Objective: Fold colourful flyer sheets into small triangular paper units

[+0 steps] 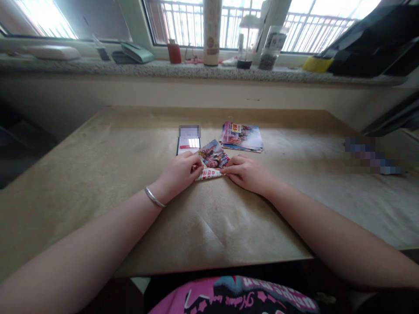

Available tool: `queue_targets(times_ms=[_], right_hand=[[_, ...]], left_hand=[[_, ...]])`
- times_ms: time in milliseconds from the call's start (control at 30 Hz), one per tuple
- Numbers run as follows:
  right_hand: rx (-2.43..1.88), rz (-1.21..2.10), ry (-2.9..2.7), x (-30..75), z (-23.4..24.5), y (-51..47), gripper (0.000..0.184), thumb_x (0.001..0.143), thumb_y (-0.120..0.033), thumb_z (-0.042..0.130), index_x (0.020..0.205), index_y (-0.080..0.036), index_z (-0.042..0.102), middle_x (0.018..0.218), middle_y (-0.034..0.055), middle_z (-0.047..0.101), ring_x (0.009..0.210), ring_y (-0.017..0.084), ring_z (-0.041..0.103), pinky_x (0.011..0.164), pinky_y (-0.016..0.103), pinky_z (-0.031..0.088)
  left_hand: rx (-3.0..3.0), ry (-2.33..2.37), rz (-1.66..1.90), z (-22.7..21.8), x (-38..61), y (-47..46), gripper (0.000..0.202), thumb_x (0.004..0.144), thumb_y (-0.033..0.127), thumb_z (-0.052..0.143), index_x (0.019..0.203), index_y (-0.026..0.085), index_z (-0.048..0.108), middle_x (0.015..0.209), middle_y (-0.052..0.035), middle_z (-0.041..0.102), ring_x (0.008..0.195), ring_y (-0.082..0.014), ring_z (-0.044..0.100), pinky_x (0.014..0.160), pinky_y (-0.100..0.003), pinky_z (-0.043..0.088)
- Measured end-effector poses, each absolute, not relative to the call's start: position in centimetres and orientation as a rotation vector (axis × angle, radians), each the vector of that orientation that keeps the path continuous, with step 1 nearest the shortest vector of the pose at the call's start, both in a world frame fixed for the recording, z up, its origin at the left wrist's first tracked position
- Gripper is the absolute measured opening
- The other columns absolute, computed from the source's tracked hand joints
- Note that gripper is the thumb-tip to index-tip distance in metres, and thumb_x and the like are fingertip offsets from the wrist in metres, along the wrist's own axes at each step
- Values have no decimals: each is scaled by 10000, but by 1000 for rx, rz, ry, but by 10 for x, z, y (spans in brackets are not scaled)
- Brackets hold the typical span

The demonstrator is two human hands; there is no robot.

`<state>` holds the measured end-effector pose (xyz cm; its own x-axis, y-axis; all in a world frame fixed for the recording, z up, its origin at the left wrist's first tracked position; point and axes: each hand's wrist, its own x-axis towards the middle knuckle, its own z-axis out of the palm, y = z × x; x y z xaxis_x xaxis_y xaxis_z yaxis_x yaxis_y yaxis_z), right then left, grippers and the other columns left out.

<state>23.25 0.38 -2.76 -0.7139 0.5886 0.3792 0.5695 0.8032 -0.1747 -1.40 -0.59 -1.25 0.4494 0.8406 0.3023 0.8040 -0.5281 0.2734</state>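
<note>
A printed paper sheet (pixel 214 153), glossy with a colourful photo, lies on the table between my hands. Its near edge is folded up into a white strip with red print. My left hand (pixel 183 169) pinches the left end of that fold, fingers curled together. At the right end, my right hand (pixel 245 172) presses the strip with its fingers closed on the paper. Just beyond my left hand is a phone (pixel 189 143) with a lit screen, its top part blurred. A stack of similar printed sheets (pixel 244 136) lies behind my right hand.
The table (pixel 131 135) has a tan cover, wrinkled near its front edge. A blurred flat item (pixel 375 156) lies at the far right. Along the window sill (pixel 190 75) stand a red bottle (pixel 174 52), a tall cylinder (pixel 211 37), a clear jar (pixel 272 48) and a dark bag (pixel 369 43).
</note>
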Motion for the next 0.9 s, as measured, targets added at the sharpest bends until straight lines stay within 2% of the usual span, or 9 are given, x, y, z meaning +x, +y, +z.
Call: queue_targets(times_ms=[67,133,200,433,533,633,800,900], right_hand=[[-866,60,-2571,233,-27,3,273,895,-210,526,1069,-237,735,918,71,663,839,176,582,778,306,465],[-864,58,-2572,233,-27,3,274,901,-214,520,1072,-241,733,919,74,661,836,177,580,777,308,464],[-865,58,-2575,233,-27,3,275,906,-219,515,1073,-241,732,925,77,660,842,180,577,778,312,462],[-907,-5,-2593,233,-29,2,296,917,-227,494,1119,-242,711,972,79,656,877,193,569,793,316,457],[-931,-13,-2604,233,-28,1,296,917,-217,493,1116,-245,712,983,74,660,889,189,571,787,303,454],[-925,-26,-2615,232,-28,1,301,913,-215,503,1131,-265,705,978,64,665,877,182,566,770,295,448],[-912,-36,-2599,232,-28,2,300,912,-216,508,1129,-271,709,960,60,669,857,178,560,770,297,445],[-907,-21,-2593,232,-28,2,299,914,-214,506,1128,-258,711,957,64,671,863,180,562,780,300,450]], left_hand=[[2649,1310,636,-12,-18,-10,225,910,314,493,957,175,663,968,-72,612,872,-179,585,801,-327,495],[2719,1238,648,-11,-23,-13,309,872,366,567,1109,180,637,1105,-97,590,983,-207,579,869,-350,499],[2819,1170,570,-11,-27,-15,274,870,324,572,1096,194,654,1138,-95,587,1011,-211,574,898,-354,495],[2896,1203,504,-10,-25,-11,259,910,234,503,1098,219,681,1066,-78,656,961,-199,609,869,-358,518],[2965,1170,499,-9,-22,-11,246,911,244,492,1041,198,697,1052,-81,679,980,-208,610,889,-370,514],[3021,1204,393,-8,-21,-15,250,918,259,472,967,179,703,969,-82,695,920,-208,616,831,-348,528],[3057,1244,375,-7,-20,-20,284,938,270,443,1102,207,666,1034,-77,686,956,-226,605,802,-346,526],[3081,1286,337,-7,-18,-22,283,937,279,449,1113,231,665,1038,-76,671,938,-234,599,764,-345,526]])
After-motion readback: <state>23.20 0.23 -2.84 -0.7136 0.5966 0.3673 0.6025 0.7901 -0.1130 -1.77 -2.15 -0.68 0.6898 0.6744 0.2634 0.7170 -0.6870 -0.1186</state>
